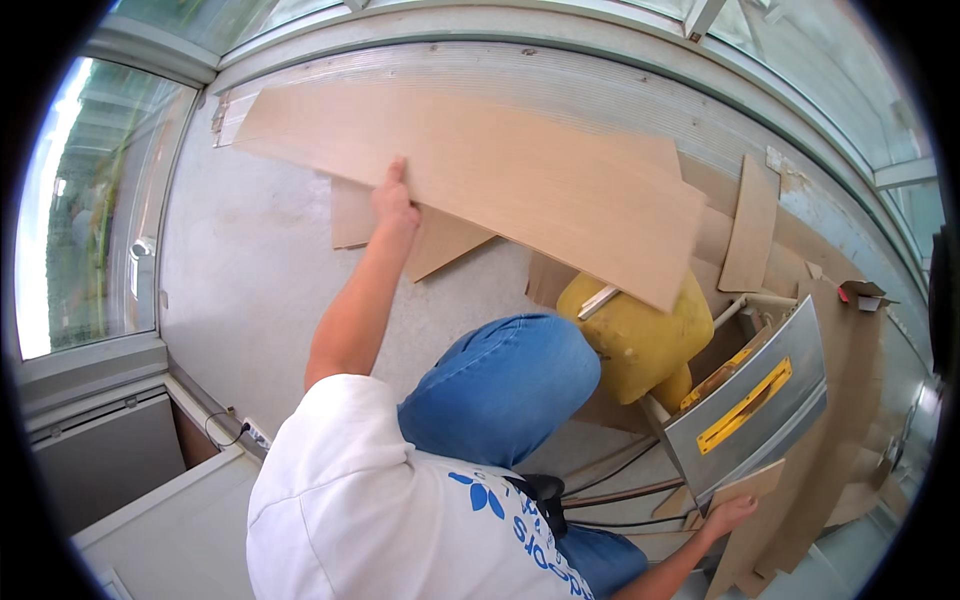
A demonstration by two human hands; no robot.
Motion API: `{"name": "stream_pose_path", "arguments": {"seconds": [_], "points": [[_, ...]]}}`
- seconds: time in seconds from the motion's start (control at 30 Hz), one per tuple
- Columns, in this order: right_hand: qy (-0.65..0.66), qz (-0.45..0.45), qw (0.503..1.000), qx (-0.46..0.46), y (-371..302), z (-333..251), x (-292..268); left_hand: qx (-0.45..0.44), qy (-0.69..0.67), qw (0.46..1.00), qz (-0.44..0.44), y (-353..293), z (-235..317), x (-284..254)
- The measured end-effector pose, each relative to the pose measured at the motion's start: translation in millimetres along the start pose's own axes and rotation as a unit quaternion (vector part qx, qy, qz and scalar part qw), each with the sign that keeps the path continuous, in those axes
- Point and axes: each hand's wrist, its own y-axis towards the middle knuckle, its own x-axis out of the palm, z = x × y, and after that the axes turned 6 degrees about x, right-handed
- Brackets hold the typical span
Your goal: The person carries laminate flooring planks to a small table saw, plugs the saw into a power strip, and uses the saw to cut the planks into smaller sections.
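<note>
My left hand (397, 197) grips the near edge of a long light-wood board (480, 165), its thumb on top and the other fingers hidden beneath. The board is held at a slant, its right end over a yellow stool (650, 345). At the lower right my right hand (730, 517) is closed around a small offcut of similar board (750, 484). Just above that hand stands a tilted grey metal machine top (760, 400) with a slotted yellow insert, resembling a table saw. A short metal strip (598, 302) lies on the stool, partly under the board.
More board pieces (445, 243) lie on the grey floor (250, 240) below the long board. Another narrow board (750, 225) and brown cardboard sheets (840, 390) are at the right. Cables and strips run near my legs. Glass windows (95, 200) border the room.
</note>
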Motion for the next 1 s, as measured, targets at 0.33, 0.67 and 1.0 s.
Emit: {"name": "stream_pose_path", "arguments": {"seconds": [0.33, 0.67, 1.0], "points": [[0.013, 0.070, 0.997, 0.017, 21.5, 52.6, 20.0, 0.036, 0.001, 0.980, 0.194, 163.8, 9.8, -81.2], [0.019, 0.053, 0.995, 0.088, 13.2, 29.5, 8.2, 0.036, 0.034, 0.951, 0.304, 248.7, -2.9, -60.7], [-0.133, -0.036, 0.989, 0.047, 21.1, 53.1, 5.7, 0.013, 0.614, 0.754, -0.234, 239.8, -34.2, -99.8]]}}
